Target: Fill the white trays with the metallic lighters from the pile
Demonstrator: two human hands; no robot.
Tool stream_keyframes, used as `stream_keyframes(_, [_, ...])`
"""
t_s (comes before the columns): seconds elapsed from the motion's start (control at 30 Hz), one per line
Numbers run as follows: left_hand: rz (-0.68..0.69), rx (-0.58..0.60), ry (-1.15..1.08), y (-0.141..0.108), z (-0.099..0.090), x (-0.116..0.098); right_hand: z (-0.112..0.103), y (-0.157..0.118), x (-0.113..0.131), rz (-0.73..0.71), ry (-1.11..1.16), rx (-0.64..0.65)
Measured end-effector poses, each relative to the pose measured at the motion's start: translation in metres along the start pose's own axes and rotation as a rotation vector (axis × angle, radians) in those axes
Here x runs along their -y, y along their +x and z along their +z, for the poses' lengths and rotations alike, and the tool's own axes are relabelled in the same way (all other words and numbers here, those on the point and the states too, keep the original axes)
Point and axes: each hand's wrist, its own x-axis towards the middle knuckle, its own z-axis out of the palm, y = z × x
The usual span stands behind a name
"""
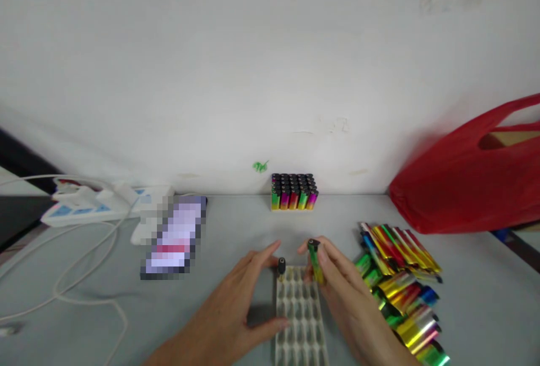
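My right hand (pixel 343 287) holds a green and yellow lighter (pixel 315 262) with a black end, pinched between thumb and fingers. It is upright and slightly tilted above the far right corner of a pale tray (pixel 297 340) with rows of small slots. In the tray's far left corner stands another black-ended lighter (pixel 282 266), its body mostly hidden. My left hand (pixel 236 298) lies open at the tray's left side, thumb and fingers apart. Its fingertips are close to the standing lighter, and its thumb tip is over the tray edge. I cannot tell whether they touch.
A block of upright colourful lighters (pixel 294 193) stands against the wall. Shiny metallic-coloured pieces (pixel 405 293) lie piled to the right, before a red bag (pixel 455 186). Left are a phone (pixel 179 236), a power strip (pixel 109 206) and a loose white cable (pixel 90 301).
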Motion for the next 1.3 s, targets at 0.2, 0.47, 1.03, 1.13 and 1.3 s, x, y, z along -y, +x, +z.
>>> stream_keyframes(0.2, [-0.011, 0.001, -0.013, -0.0015, 0.0, -0.0017, -0.0026, 0.0004, -0.0006, -0.128, -0.393, 0.04])
stream_keyframes(0.47, [-0.005, -0.01, -0.01, 0.0002, -0.0015, -0.0028, -0.0008, -0.0014, 0.0004, -0.171, -0.538, 0.031])
stream_keyframes(1.03, [0.015, -0.017, 0.017, -0.0014, -0.0004, -0.0027, 0.0002, -0.0022, -0.0002, -0.167, -0.617, 0.116])
stream_keyframes(1.13, [0.034, -0.018, 0.017, -0.0018, -0.0001, -0.002, -0.001, -0.0043, -0.0008, -0.161, -0.621, 0.116])
stream_keyframes(1.3, [0.03, -0.017, 0.017, -0.0022, -0.0013, -0.002, 0.0009, -0.0066, 0.0033, -0.162, -0.626, 0.125])
